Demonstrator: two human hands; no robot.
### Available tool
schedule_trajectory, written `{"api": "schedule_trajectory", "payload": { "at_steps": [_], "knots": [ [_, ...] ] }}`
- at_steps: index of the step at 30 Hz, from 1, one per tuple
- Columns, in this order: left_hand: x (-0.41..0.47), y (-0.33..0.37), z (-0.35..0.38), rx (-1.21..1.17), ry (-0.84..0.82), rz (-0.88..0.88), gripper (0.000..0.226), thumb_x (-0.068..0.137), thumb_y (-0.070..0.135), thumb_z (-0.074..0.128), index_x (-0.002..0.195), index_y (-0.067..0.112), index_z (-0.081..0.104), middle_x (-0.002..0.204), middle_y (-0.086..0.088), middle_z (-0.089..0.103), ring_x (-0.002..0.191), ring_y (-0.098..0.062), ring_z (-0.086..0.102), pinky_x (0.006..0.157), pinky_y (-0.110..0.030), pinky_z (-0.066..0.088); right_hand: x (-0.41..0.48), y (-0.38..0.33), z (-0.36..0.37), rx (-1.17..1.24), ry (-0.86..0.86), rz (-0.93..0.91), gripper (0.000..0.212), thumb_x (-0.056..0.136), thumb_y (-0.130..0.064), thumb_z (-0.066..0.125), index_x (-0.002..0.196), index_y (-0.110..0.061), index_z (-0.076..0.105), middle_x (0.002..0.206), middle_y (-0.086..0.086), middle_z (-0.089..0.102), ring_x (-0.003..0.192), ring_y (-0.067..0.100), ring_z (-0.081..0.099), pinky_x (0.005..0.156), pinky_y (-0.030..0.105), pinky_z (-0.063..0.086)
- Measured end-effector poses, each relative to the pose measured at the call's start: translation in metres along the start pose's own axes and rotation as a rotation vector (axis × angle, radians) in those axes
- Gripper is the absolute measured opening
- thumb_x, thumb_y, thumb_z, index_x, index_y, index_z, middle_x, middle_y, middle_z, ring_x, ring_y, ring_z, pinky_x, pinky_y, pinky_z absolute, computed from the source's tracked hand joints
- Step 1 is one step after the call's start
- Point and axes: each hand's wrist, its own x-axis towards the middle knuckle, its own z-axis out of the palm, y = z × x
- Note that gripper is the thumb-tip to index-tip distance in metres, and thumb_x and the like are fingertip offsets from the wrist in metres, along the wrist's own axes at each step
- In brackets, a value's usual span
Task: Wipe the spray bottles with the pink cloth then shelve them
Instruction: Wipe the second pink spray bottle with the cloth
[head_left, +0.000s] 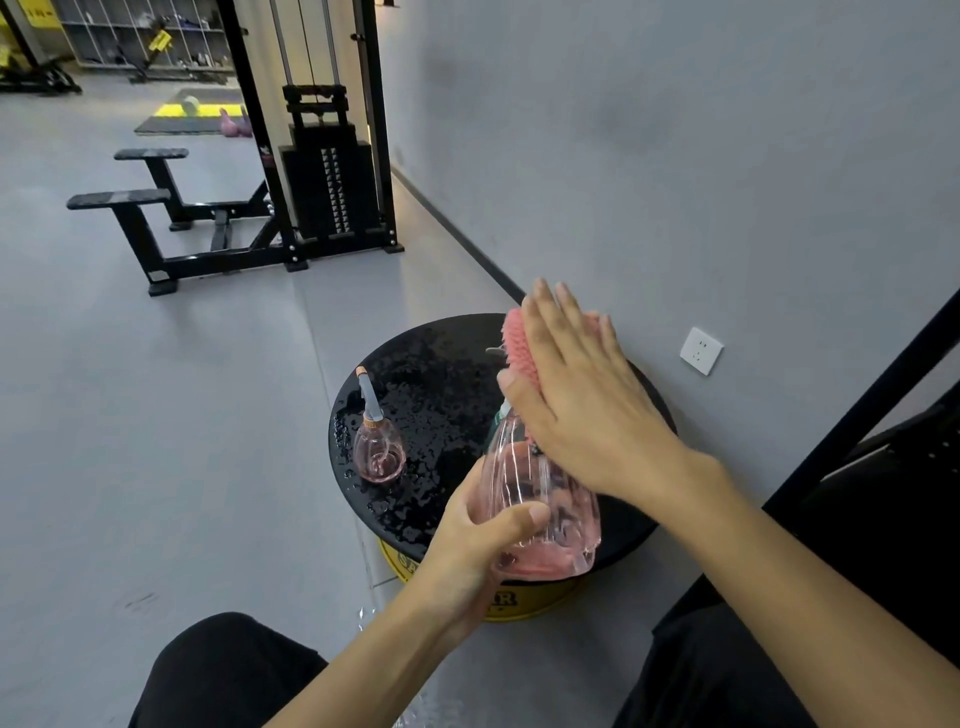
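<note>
Spray bottle, the larger clear pink one, was tilted over the near rim of the round black top, my left hand wrapped around its lower body with the thumb across the front. My right hand lay flat, fingers straight, pressing the pink cloth onto the bottle's head. The smaller bottle stood upright near the top's left edge, well apart from my hands, with bare wet surface between. The grey wall and its white socket sat close on the right, and a slanted black frame crowded that side; open grey floor lay to the left. Cloth and palm hid most of the trigger head, and I could not read the lettering on the yellow side below. Droplets covered the black top. A weight machine stood farther back along the wall.
</note>
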Motion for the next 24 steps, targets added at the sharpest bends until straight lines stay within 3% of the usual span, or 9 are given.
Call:
{"api": "schedule_trajectory", "payload": {
  "at_steps": [6, 11, 14, 20, 24],
  "knots": [
    [0.000, 0.001, 0.001, 0.032, -0.020, -0.015, 0.074, 0.059, 0.025, 0.079, 0.128, 0.013, 0.057, 0.110, -0.010, 0.074, 0.100, -0.024, 0.072, 0.080, -0.038, 0.059, 0.011, 0.010, -0.004, 0.008, 0.030, 0.072, 0.067, 0.101, -0.050, 0.008, 0.153, -0.015, -0.017, 0.160, 0.002, -0.027, 0.145, 0.012, -0.028, 0.119, 0.036, -0.017],
    [-0.001, 0.001, -0.001, 0.030, -0.017, -0.027, 0.073, 0.060, 0.025, 0.078, 0.129, 0.015, 0.057, 0.117, -0.017, 0.070, 0.108, -0.033, 0.068, 0.095, -0.053, 0.054, 0.008, -0.001, -0.001, 0.018, -0.008, 0.043, 0.072, 0.099, -0.054, 0.009, 0.153, -0.014, -0.017, 0.159, 0.003, -0.028, 0.145, 0.014, -0.029, 0.120, 0.041, -0.016],
    [-0.003, 0.001, -0.005, 0.022, -0.031, -0.042, 0.072, 0.063, 0.023, 0.078, 0.131, 0.016, 0.055, 0.121, -0.015, 0.070, 0.114, -0.032, 0.067, 0.092, -0.053, 0.055, -0.003, -0.009, 0.004, -0.018, -0.040, -0.051, 0.074, 0.097, -0.056, 0.008, 0.154, -0.015, -0.015, 0.160, 0.001, -0.026, 0.146, 0.012, -0.028, 0.120, 0.041, -0.016],
    [-0.001, 0.005, 0.000, 0.059, -0.034, -0.054, 0.074, 0.059, 0.028, 0.079, 0.129, 0.021, 0.057, 0.120, -0.013, 0.071, 0.110, -0.033, 0.068, 0.090, -0.051, 0.057, 0.021, 0.003, -0.008, -0.051, 0.028, 0.048, 0.068, 0.102, -0.051, 0.011, 0.155, -0.014, -0.010, 0.162, 0.003, -0.019, 0.148, 0.014, -0.023, 0.118, 0.039, -0.019],
    [0.001, 0.005, -0.001, 0.060, -0.033, -0.029, 0.072, 0.060, 0.027, 0.078, 0.128, 0.015, 0.057, 0.118, -0.015, 0.070, 0.110, -0.033, 0.068, 0.089, -0.045, 0.056, 0.009, -0.010, -0.004, -0.063, -0.022, -0.048, 0.071, 0.101, -0.055, 0.012, 0.155, -0.015, -0.011, 0.161, 0.001, -0.022, 0.147, 0.013, -0.025, 0.119, 0.041, -0.018]
  ]
}}
